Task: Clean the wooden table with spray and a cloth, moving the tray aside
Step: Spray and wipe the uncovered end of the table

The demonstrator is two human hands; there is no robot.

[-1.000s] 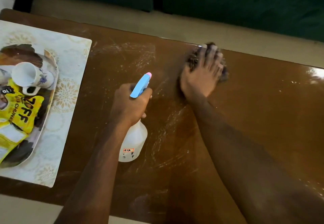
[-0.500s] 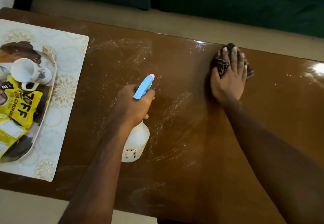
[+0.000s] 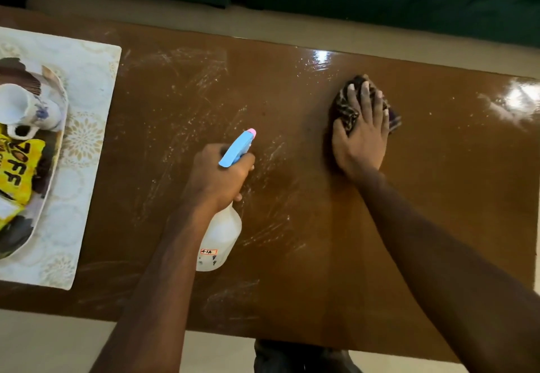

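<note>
Leftward, one tray (image 3: 65, 109) holds one cup (image 3: 26, 107), one packet (image 3: 20, 168); my left fingers (image 3: 247, 163) clamp the spray bottle (image 3: 220, 235), right fingers (image 3: 365, 101) flat on cloth (image 3: 346, 109).

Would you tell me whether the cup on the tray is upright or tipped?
Tipped: the cup lies on its side, its open mouth facing sideways.

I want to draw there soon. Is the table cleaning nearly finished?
About halfway, I'd guess. Done: the tray sits aside at the left end of the table, and the right end looks glossy. In hand: the right hand presses the cloth on the far side while the left hand holds the spray bottle. Left: white streaks across the middle need wiping.
</note>
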